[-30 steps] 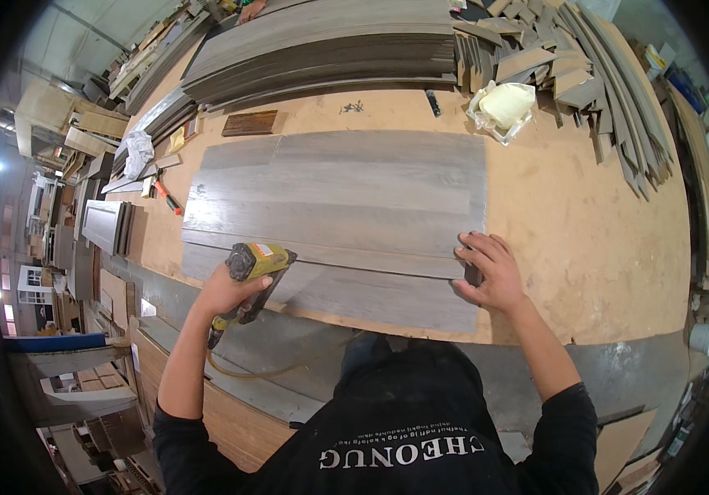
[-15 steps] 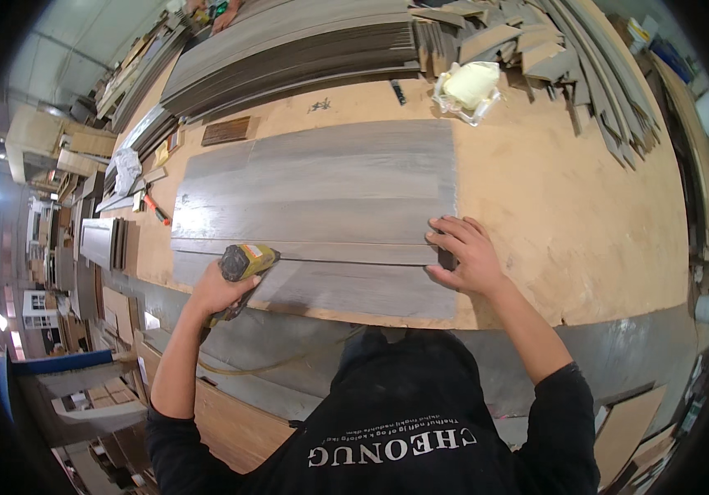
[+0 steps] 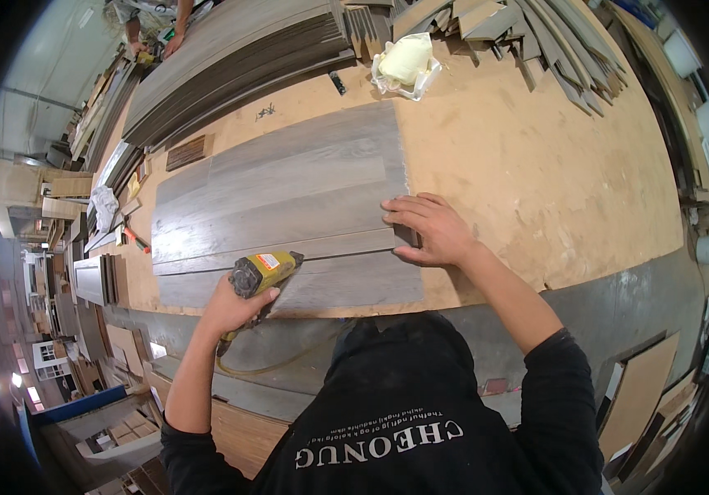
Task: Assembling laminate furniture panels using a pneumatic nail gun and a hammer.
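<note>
a wide plywood worktop (image 3: 536,165) fills the head view, its tan surface bare to the right of the work. across its middle lie grey wood-grain planks (image 3: 280,194), laid side by side lengthwise into one flat panel that runs from the left part of the worktop to about its centre. behind the panel, along the far edge, a long stack of grey boards (image 3: 230,58) lies at a slant, and shorter offcuts (image 3: 536,33) are heaped at the far right. a crumpled clear plastic bag with pale yellow contents (image 3: 405,62) sits just beyond the panel's far right corner. the person's right hand (image 3: 428,231) rests flat, fingers spread, on the right end of the planks, pressing where a narrow strip meets the nearest plank; its grip is open and holds nothing. the left hand (image 3: 230,309) has its grip closed around a yellow nail gun (image 3: 262,272), whose head rests on the nearest plank close to the worktop's near edge; a hose (image 3: 288,361) trails down from it. at the far left, another person's hands (image 3: 156,41) work on the boards.
</note>
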{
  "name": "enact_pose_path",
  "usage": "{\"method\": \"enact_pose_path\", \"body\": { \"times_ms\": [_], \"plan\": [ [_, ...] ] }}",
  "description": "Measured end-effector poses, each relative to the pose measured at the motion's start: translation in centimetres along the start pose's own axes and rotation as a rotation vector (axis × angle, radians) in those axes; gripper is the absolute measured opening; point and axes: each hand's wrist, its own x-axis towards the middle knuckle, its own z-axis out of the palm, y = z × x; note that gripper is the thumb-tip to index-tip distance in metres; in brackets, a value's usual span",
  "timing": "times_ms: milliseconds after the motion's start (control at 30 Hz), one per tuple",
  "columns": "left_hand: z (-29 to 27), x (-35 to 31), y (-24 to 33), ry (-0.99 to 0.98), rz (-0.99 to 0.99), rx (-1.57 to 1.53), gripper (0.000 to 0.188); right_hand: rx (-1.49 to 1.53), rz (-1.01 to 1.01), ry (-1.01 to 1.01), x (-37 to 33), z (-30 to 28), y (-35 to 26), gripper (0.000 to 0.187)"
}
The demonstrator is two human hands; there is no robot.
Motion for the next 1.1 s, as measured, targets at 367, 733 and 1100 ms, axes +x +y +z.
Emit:
{"method": "enact_pose_path", "body": {
  "times_ms": [367,733,1100],
  "plan": [
    [-0.9,0.5,0.2,-0.012,-0.028,-0.041,0.03,0.03,0.002,0.041,-0.1,-0.1,-0.1,0.047],
    [0.1,-1.1,2.4,-0.007,0.071,0.151,0.046,0.059,-0.025,0.067,0.0,0.3,0.3,0.046],
    [5.2,0.6,9.8,-0.152,0.223,0.12,0.048,0.09,-0.034,0.093,-0.5,0.5,0.9,0.047]
  ]
}}
